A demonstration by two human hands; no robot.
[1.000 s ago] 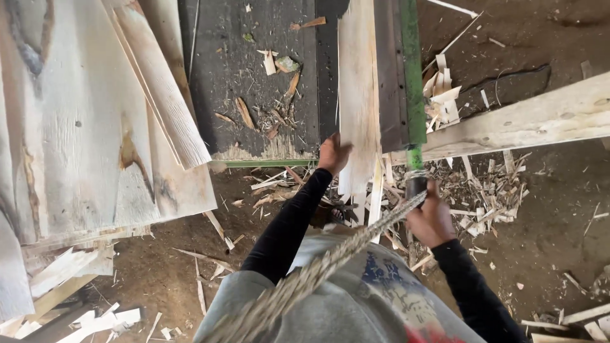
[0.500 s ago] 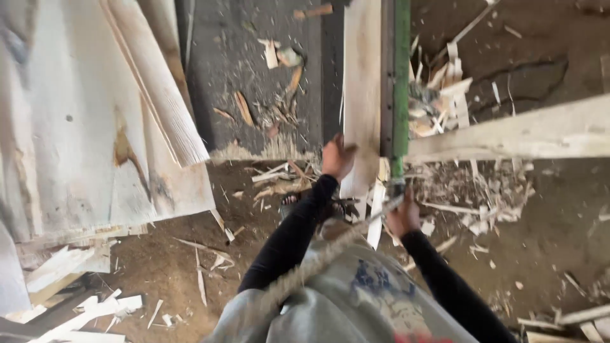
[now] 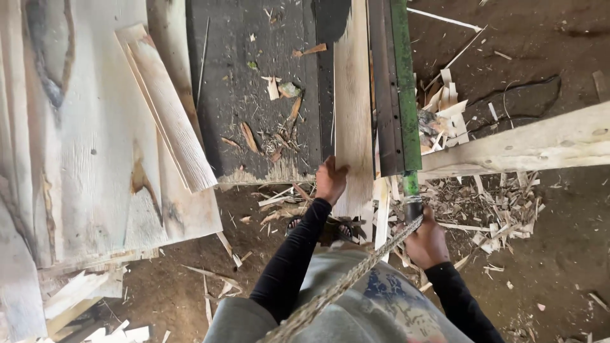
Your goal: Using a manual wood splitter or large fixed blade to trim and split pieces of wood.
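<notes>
The left hand (image 3: 331, 180) lies flat, fingers apart, on the near end of a pale veneer strip (image 3: 353, 108) running toward twelve o'clock along the dark bench (image 3: 254, 95). At three o'clock of it, the right hand (image 3: 427, 241) is clamped on the green lever (image 3: 404, 95) handle.

Soft even daylight, faint shadows, no glare, mostly sharp, slight wide-angle edge stretch

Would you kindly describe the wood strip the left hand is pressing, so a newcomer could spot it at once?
Find the dark work table at top centre. Along its right edge lies a pale veneer strip, its near end under the left hand. Unlike the wide sheets stacked left, it is narrow and sits beside the green-handled blade.
</notes>
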